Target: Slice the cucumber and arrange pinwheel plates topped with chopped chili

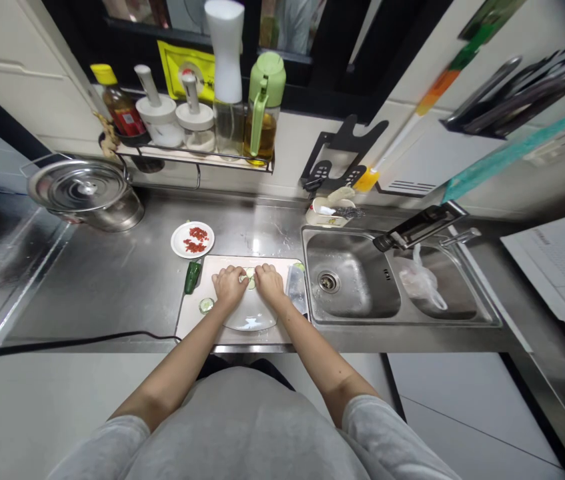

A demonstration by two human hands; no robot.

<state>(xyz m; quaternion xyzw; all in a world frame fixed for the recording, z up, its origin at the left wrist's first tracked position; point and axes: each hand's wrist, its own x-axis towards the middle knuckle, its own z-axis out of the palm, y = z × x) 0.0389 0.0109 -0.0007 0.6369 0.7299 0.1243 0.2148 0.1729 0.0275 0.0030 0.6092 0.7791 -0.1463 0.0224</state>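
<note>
A white plate (251, 313) rests on the pale cutting board (193, 327) in front of me. Pale green cucumber slices (251, 273) lie at its far side, between my two hands. My left hand (230, 287) has its fingers curled in and closed at the slices' left edge. From the right, my right hand (269, 283) bends its fingers down on the same slices. A dark green cucumber piece (193, 277) lies at the board's left edge, with a thicker cut piece (206, 305) nearby. Right of my right hand lies a broad-bladed knife (296, 285). My fingertips partly hide the slices.
A small white plate (178, 241) with chopped red bits stands behind the board. A double steel sink (357, 293) with a tap (419, 227) is on the right. A lidded steel pot (112, 210) stands left. Bottles and jars fill a wall rack (197, 157); a black cord (112, 337) crosses the counter.
</note>
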